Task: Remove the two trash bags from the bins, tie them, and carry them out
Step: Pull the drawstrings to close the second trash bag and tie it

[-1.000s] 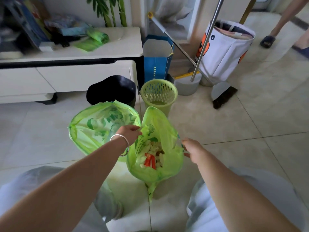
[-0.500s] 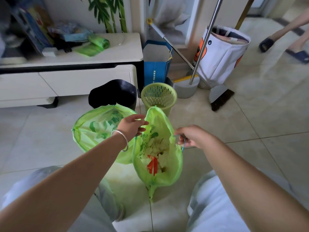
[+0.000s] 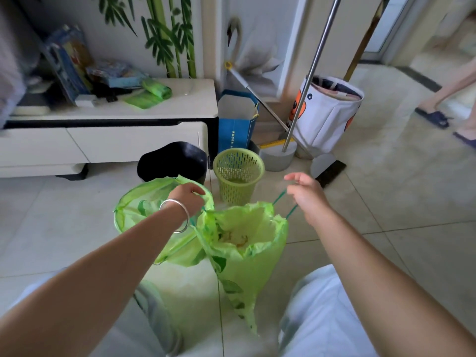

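On pale floor tiles – two green trash bags, green basket behind

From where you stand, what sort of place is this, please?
Most likely a living room in a home. A low white cabinet stands against a wall painted with bamboo, the floor is tiled, and a broom leans beside two waste bins.

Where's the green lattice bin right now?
In the head view, the green lattice bin stands on the floor at centre, right of the black bin, in front of the blue paper bag.
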